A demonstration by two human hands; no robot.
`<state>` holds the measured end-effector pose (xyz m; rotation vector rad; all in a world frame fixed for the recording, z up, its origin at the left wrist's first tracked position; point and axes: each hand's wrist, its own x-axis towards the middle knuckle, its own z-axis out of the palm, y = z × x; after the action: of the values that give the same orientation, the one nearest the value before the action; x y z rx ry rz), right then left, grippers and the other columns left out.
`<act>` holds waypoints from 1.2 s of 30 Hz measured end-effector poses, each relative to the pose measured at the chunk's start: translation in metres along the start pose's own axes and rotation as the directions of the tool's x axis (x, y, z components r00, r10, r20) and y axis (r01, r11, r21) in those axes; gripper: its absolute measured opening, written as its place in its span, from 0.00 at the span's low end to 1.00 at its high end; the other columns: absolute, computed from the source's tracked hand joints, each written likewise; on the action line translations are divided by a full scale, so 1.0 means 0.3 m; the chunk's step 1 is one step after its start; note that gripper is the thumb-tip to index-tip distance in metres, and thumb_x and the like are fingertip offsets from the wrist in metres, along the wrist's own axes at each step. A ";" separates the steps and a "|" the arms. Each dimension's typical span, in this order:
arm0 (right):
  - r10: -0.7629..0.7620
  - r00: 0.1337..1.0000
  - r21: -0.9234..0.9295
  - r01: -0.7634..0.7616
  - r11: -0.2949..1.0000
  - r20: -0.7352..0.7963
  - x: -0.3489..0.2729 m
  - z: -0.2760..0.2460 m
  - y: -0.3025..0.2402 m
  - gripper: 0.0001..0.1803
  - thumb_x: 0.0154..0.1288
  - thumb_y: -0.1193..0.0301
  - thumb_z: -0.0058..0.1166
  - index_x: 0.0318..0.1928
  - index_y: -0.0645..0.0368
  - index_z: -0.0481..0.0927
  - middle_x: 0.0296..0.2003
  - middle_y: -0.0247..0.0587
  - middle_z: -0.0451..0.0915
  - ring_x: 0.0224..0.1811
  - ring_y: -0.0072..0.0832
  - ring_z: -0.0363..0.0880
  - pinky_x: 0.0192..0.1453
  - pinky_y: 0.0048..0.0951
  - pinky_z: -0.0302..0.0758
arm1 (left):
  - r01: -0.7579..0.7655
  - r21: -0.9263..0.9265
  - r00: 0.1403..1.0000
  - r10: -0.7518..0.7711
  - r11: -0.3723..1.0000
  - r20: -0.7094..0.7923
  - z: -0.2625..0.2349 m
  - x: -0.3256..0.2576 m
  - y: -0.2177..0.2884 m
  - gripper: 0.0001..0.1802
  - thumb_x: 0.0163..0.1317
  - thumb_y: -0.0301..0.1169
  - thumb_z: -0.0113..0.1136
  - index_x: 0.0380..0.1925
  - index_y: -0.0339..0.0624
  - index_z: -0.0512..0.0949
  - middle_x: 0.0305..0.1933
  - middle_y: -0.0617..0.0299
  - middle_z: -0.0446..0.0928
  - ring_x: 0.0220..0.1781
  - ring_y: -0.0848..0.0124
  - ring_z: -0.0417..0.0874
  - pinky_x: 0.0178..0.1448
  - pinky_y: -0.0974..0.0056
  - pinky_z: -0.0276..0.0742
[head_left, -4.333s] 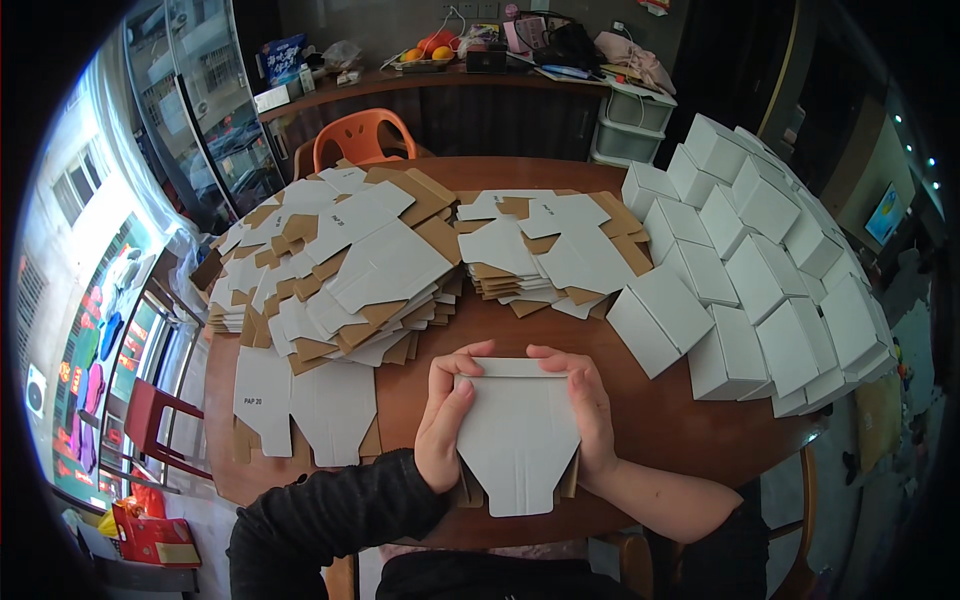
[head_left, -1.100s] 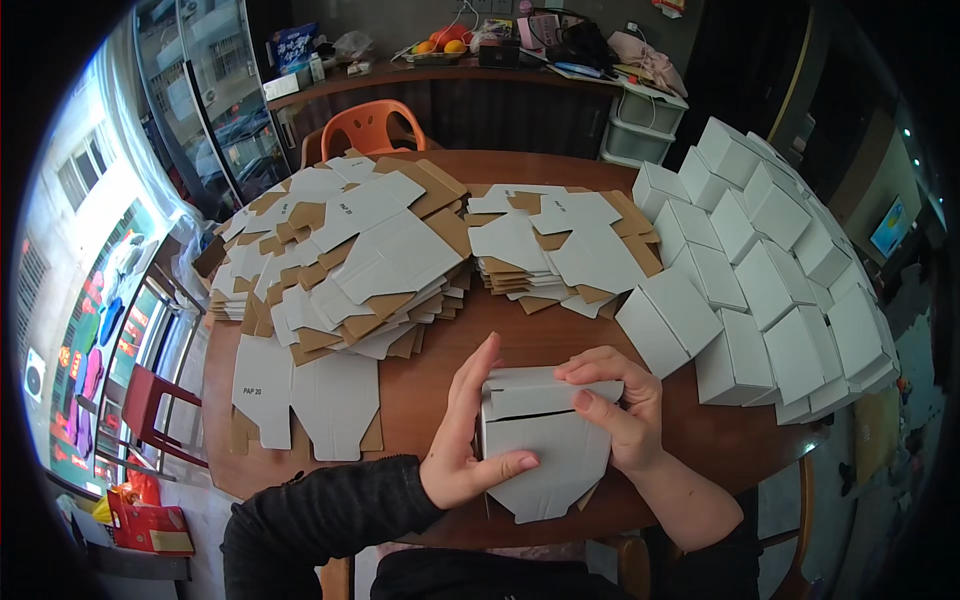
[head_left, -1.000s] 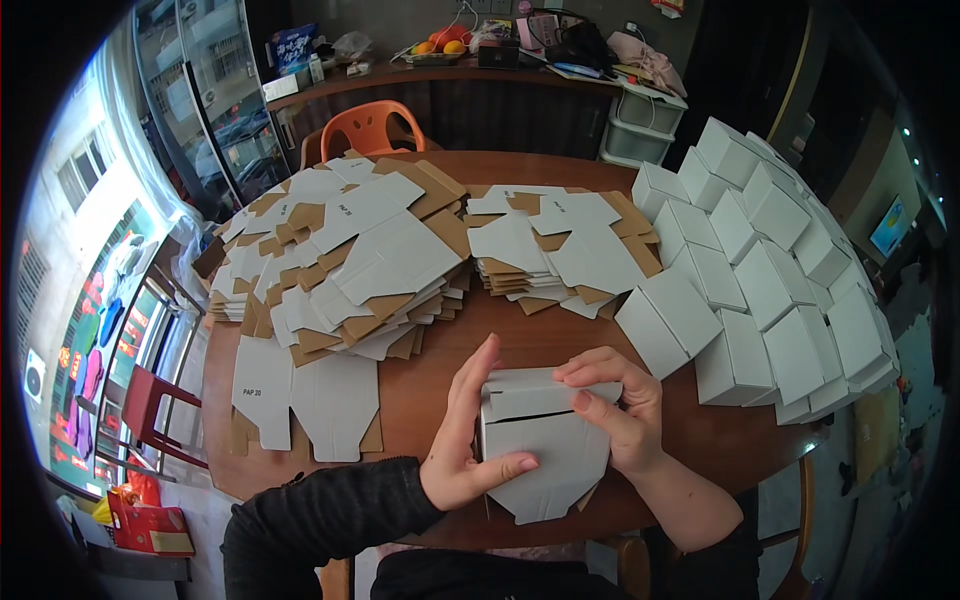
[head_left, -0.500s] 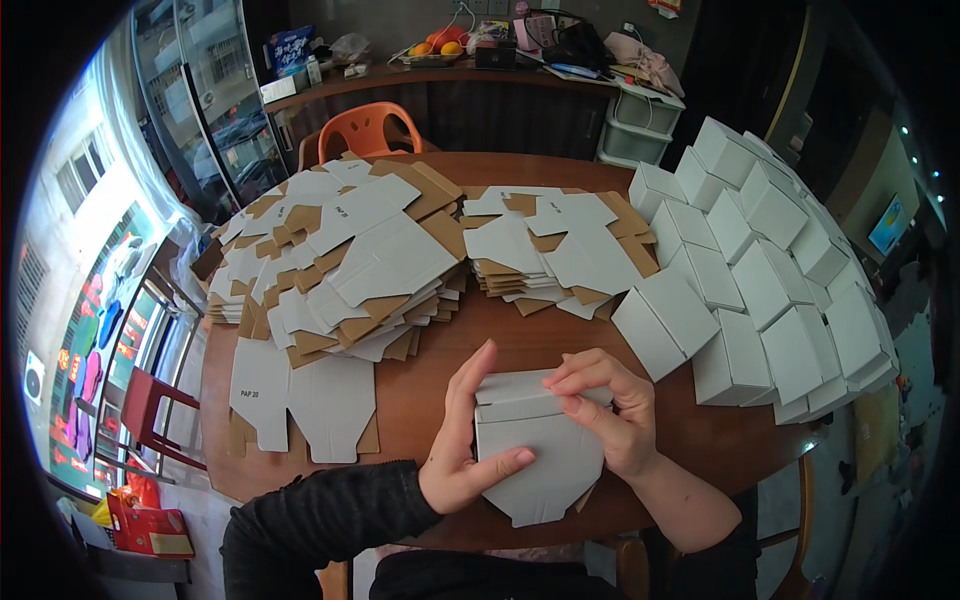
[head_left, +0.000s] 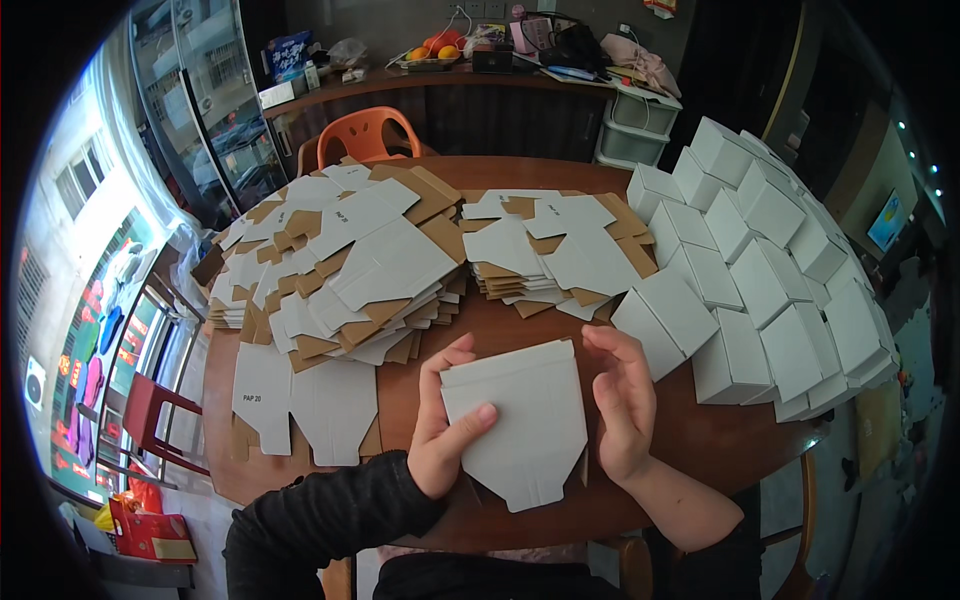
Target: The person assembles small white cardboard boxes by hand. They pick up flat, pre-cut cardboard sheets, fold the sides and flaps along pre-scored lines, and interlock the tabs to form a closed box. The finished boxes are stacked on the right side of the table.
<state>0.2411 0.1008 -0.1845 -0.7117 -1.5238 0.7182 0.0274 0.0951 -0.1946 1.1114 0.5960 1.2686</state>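
Observation:
A partly folded white cardboard box point(head_left: 525, 425) is in front of me, its tapered flap pointing toward me and brown inner card showing at its lower sides. My left hand point(head_left: 440, 435) grips its left side, thumb pressed on the white panel and fingers behind the far left corner. Just off the right edge, my right hand point(head_left: 625, 415) is held with fingers curved and apart, with nothing in it. To the left lies a flat white box blank point(head_left: 335, 405) with brown edges showing beneath.
Piles of flat box blanks lie across the left point(head_left: 390, 265) and middle point(head_left: 590, 255) of the brown table point(head_left: 540, 172). Folded white boxes point(head_left: 765, 280) are stacked high at the right. Beyond the table stand an orange chair point(head_left: 365, 135) and a cluttered counter point(head_left: 430, 76).
My right hand has let go of the box's far edge and moved slightly right. The raised top flap now lies flat, level with the panel. My left hand has shifted slightly left with the box.

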 end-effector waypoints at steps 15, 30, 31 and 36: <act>0.083 0.996 0.043 -0.084 0.995 0.024 -0.040 0.045 0.013 0.23 0.79 0.70 0.43 0.69 0.68 0.64 0.66 0.49 0.69 0.67 0.31 0.69 0.71 0.32 0.65 | 0.052 0.005 0.997 -0.052 0.999 0.050 -0.005 0.016 0.001 0.27 0.71 0.41 0.55 0.64 0.49 0.58 0.78 0.48 0.48 0.77 0.61 0.53 0.78 0.53 0.49; 0.033 0.999 -0.051 -0.034 0.998 -0.020 -0.016 0.007 -0.001 0.18 0.77 0.67 0.43 0.46 0.69 0.83 0.45 0.49 0.86 0.51 0.36 0.82 0.72 0.48 0.68 | 0.020 0.074 0.988 -0.031 0.997 0.148 0.011 -0.012 0.015 0.41 0.70 0.43 0.58 0.75 0.43 0.49 0.79 0.50 0.47 0.78 0.60 0.53 0.79 0.52 0.47; 0.042 0.999 -0.025 -0.043 0.999 -0.020 -0.015 0.008 -0.006 0.17 0.77 0.68 0.45 0.47 0.67 0.84 0.46 0.48 0.86 0.52 0.35 0.82 0.72 0.48 0.67 | 0.009 0.087 0.989 -0.022 0.996 0.146 0.009 -0.015 0.012 0.42 0.70 0.43 0.58 0.75 0.43 0.48 0.79 0.50 0.47 0.78 0.59 0.52 0.79 0.52 0.46; 0.057 0.998 0.047 -0.057 0.997 -0.006 -0.018 0.003 -0.008 0.15 0.77 0.69 0.46 0.48 0.65 0.85 0.47 0.47 0.86 0.53 0.34 0.81 0.71 0.48 0.67 | -0.039 0.119 0.991 0.023 0.992 0.133 0.007 -0.023 -0.003 0.43 0.70 0.43 0.58 0.76 0.42 0.47 0.79 0.49 0.46 0.80 0.58 0.50 0.80 0.51 0.45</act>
<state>0.2405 0.0949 -0.1859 -0.7242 -1.4796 0.7912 0.0278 0.0880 -0.1960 1.2985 0.5643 1.1878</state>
